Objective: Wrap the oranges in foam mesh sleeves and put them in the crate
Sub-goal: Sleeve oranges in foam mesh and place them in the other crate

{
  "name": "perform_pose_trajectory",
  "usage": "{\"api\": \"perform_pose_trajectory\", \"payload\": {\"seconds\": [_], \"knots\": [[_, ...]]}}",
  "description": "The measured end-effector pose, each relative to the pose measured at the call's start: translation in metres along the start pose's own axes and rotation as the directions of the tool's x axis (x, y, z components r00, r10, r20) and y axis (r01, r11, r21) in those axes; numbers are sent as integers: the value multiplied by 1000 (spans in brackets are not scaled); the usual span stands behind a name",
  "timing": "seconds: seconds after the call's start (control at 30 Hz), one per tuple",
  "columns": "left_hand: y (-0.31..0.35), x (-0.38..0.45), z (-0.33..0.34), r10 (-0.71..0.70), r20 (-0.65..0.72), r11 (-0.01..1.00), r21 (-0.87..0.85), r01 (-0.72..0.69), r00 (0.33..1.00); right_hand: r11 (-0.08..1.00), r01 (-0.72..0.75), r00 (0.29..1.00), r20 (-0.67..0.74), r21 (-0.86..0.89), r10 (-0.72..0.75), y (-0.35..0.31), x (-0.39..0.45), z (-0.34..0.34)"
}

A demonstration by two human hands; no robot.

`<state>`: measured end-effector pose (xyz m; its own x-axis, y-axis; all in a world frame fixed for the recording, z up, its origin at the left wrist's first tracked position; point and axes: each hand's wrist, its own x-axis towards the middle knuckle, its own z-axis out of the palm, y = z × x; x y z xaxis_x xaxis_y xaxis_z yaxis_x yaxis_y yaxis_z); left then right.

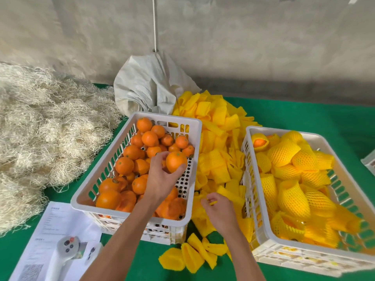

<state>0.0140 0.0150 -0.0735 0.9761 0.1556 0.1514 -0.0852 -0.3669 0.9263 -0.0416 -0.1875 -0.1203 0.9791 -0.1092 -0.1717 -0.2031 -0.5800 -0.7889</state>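
Nearest, the right hand [220, 207] pinches a foam sleeve [213, 203] between the crates; the left hand [162, 175] grips an orange [176, 161] above the supply crate [194, 126]. Best to spread the sleeve's mouth before pushing the fruit in. The wrapped-fruit crate [263, 129] by the table's right edge has room near its front.

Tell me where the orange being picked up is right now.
In the head view, the orange is gripped by the left hand above the right side of the white crate of bare oranges.

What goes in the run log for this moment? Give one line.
left hand: grips orange above left crate | right hand: pinches foam sleeve | wrap: not started
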Motion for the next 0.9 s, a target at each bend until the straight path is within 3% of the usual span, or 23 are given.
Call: {"api": "perform_pose_trajectory", "payload": {"seconds": [0.17,0.3,0.43,0.57,0.67,0.73,0.8,0.83,0.87,0.9], "knots": [[43,-15,31,65,103,928,-371,-22,993,986,79,953,-302,150,-31,-29,-4,-38],[57,-27,59,107,208,938,-345,-29,972,979,205,807,-567,6,-166,-49,-19,-52],[60,-35,75,19,303,933,-348,92,953,970,244,798,-569,4,-199,-51,-25,-48],[52,-33,79,58,278,939,-342,42,959,933,295,787,-607,207,-114,-41,-28,-52],[44,-30,78,90,299,935,-354,23,950,778,252,836,-535,576,126,-30,-26,-56],[41,-31,78,76,317,922,-384,55,945,501,133,909,-307,855,282,-27,-23,-58],[41,-31,77,36,329,895,-430,116,944,252,5,956,-78,968,282,-26,-20,-59],[40,-31,75,2,333,869,-467,163,943,205,-37,966,-17,978,257,-23,-19,-61],[40,-29,74,-38,337,828,-517,219,941,240,-64,974,8,969,226,-19,-18,-61],[40,-28,73,-76,344,779,-566,271,936,394,-64,984,-8,917,179,-16,-20,-62]]}}
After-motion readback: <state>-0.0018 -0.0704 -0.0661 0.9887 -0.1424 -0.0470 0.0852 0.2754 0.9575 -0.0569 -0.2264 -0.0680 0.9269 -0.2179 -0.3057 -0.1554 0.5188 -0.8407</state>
